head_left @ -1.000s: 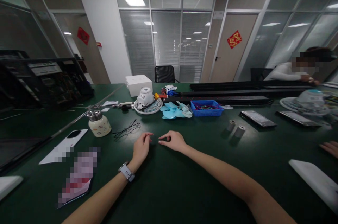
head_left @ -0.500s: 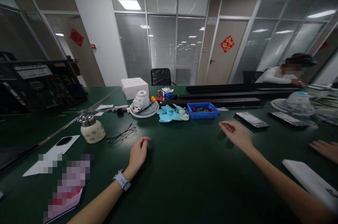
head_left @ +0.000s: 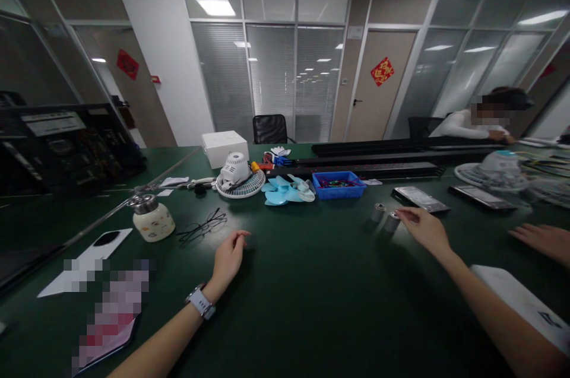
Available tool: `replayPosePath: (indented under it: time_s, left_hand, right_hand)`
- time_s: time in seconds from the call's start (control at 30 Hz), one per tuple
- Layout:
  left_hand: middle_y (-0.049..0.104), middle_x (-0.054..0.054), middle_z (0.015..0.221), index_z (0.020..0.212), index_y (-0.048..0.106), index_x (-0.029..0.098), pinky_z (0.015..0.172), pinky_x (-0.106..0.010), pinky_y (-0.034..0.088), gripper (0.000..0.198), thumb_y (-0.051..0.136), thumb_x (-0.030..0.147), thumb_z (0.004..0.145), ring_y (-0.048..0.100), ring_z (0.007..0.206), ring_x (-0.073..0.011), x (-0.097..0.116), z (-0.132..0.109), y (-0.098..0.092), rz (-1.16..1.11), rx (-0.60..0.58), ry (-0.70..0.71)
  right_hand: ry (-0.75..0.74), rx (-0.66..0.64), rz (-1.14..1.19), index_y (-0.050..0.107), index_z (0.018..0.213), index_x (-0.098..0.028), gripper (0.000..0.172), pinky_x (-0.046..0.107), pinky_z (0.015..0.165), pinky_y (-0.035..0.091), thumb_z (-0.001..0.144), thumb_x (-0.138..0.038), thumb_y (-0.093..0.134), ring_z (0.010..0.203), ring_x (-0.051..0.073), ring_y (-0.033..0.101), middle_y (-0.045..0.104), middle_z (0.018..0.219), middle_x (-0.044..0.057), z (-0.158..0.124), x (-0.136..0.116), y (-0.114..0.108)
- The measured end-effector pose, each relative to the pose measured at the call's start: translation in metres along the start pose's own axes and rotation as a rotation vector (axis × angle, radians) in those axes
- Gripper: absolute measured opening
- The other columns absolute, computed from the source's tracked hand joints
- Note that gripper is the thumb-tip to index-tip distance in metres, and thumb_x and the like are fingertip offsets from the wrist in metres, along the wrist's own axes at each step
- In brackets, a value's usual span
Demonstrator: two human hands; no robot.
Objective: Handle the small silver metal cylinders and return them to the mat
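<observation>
My left hand [head_left: 229,258], with a grey-strapped watch [head_left: 202,302] on its wrist, rests on the dark green table, loosely closed, and nothing shows in its fingers. To its left lies a pair of thin-framed glasses [head_left: 205,225]. My right hand [head_left: 423,226] is closed in a pinch, its fingertips at the top of a small grey metal cylinder [head_left: 392,224]. This cylinder stands upright. Just left of it a second grey cylinder [head_left: 379,213] stands upright, apart from my hand. Behind my right hand lies a hard drive [head_left: 419,198].
A blue tray [head_left: 339,193] of small parts, light-blue fan blades [head_left: 282,190] and a white fan housing [head_left: 236,173] lie further back. On the left stand a cream bottle [head_left: 154,224] and phones. Another person's hand [head_left: 541,241] rests at the right; a white box [head_left: 521,301] lies before it.
My right hand has moved to the right. Two grey cylinders, unseen before, now stand at its fingertips. My left hand has stayed in place.
</observation>
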State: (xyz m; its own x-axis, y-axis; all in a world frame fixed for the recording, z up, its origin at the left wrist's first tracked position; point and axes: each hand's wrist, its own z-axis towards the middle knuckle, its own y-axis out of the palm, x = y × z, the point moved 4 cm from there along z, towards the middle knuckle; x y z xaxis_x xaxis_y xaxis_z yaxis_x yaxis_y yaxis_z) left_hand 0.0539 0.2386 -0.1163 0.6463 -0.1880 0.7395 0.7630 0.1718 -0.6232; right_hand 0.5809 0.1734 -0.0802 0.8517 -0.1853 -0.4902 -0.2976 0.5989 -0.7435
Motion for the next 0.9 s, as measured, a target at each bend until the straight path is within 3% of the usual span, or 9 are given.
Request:
replayPosePath:
  time_s: [0.4,0.5,0.63,0.77,0.9]
  left_hand:
    - [0.066,-0.001,0.076,0.099,0.065,0.021,0.059,-0.026,0.041,0.036,0.035,0.036,0.085,0.061,0.065,-0.0178,0.001,-0.001,0.0,0.008,-0.013,0.0]
    - [0.065,-0.001,0.076,0.1,0.064,0.021,0.057,-0.026,0.04,0.036,0.035,0.037,0.086,0.06,0.064,-0.0176,0.0,0.0,0.001,0.004,-0.02,-0.003]
    - [0.066,-0.001,0.076,0.1,0.065,0.021,0.058,-0.026,0.04,0.037,0.035,0.037,0.086,0.06,0.064,-0.0178,0.0,0.0,0.001,0.002,-0.021,-0.013]
    - [0.066,-0.001,0.076,0.101,0.065,0.021,0.06,-0.026,0.041,0.037,0.035,0.037,0.086,0.061,0.066,-0.0181,-0.001,0.0,0.001,0.001,-0.02,-0.01]
    - [0.066,-0.001,0.074,0.1,0.065,0.02,0.058,-0.026,0.041,0.037,0.035,0.036,0.085,0.06,0.065,-0.0179,0.0,-0.001,0.0,-0.004,-0.011,0.003]
  right_hand:
    - [0.059,-0.075,0.016,0.073,0.094,-0.019,0.045,0.036,0.067,0.05,0.075,-0.054,0.05,0.076,0.025,0.066,0.071,0.087,0.01,-0.004,0.0,0.001]
    - [0.034,-0.088,-0.055,0.072,0.1,-0.021,0.05,0.04,0.075,0.05,0.075,-0.059,0.051,0.09,0.029,0.065,0.07,0.101,0.01,-0.003,0.003,-0.004]
    - [-0.039,-0.032,-0.175,0.064,0.119,-0.021,0.069,0.044,0.086,0.047,0.07,-0.068,0.055,0.107,0.033,0.059,0.063,0.12,0.013,0.008,-0.006,-0.01]
    - [-0.017,-0.263,-0.289,0.061,0.123,-0.017,0.08,0.043,0.085,0.048,0.065,-0.072,0.057,0.104,0.034,0.061,0.066,0.114,0.014,0.028,-0.026,0.013]
    - [0.037,-0.38,-0.399,0.069,0.111,-0.019,0.067,0.039,0.075,0.05,0.065,-0.067,0.06,0.095,0.033,0.065,0.07,0.106,0.013,0.044,-0.036,0.032]
